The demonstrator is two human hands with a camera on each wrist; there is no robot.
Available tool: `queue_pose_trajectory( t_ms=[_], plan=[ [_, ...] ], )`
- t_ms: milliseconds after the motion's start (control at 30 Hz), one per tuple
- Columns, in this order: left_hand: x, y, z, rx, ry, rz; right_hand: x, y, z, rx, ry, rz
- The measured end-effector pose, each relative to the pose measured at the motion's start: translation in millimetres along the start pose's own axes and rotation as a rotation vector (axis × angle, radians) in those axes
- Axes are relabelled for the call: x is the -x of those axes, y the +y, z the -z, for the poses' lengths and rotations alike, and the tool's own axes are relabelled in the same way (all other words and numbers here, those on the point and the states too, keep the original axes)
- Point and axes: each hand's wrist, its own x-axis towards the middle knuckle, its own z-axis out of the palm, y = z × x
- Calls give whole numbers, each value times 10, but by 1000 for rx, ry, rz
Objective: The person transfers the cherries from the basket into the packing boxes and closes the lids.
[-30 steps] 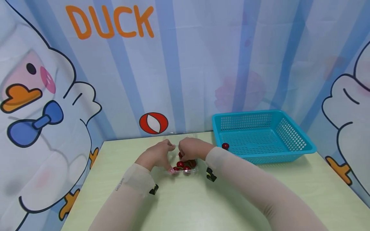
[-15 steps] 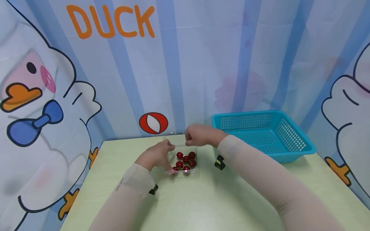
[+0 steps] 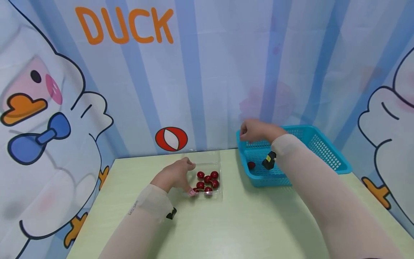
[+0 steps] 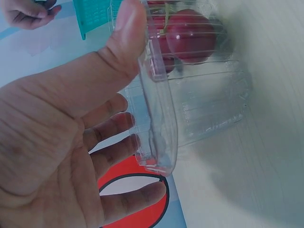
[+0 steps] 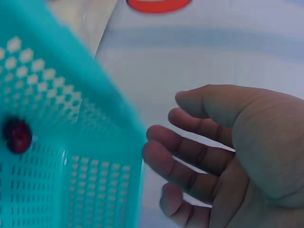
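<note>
On the table stands a clear plastic box (image 3: 202, 158) with its lid raised at the back. Several red cherries (image 3: 207, 178) lie in it, a green stem showing in the left wrist view. My left hand (image 3: 176, 174) holds the box's left side. Its thumb (image 4: 129, 23) lies on the rim and its fingers spread behind the wall. My right hand (image 3: 255, 130) hovers over the back left of the blue basket (image 3: 333, 147). In the right wrist view its fingers (image 5: 190, 149) hang loosely curled and nothing shows between them. A single cherry (image 3: 251, 165) sits in the basket's left end.
The basket stands at the back right of the pale table (image 3: 210, 230), to the right of the box. Behind the table hangs a striped curtain (image 3: 210, 72) with printed ducks. Bare tabletop lies in front of the box.
My right hand has left the box and moved right and up, over the basket, uncovering the cherries in the box. The left hand has stayed in place.
</note>
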Motion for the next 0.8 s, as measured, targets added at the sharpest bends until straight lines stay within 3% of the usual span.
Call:
queue_pose_trajectory(
  t_ms=[33, 133, 267, 533, 800],
  plan=[
    [-17, -3, -8, 7, -2, 10, 3, 67, 10, -23, -2, -16],
    [204, 180, 117, 18, -6, 31, 15, 260, -4, -87, -36, -75],
    [336, 269, 178, 17, -3, 30, -10, 489, -111, -149, -122, -161],
    [348, 272, 184, 13, -2, 19, -119, 757, -357, -151, -314, -194],
    [366, 281, 197, 27, 2, 8, -188, 883, -542, -138, -301, -301]
  ],
)
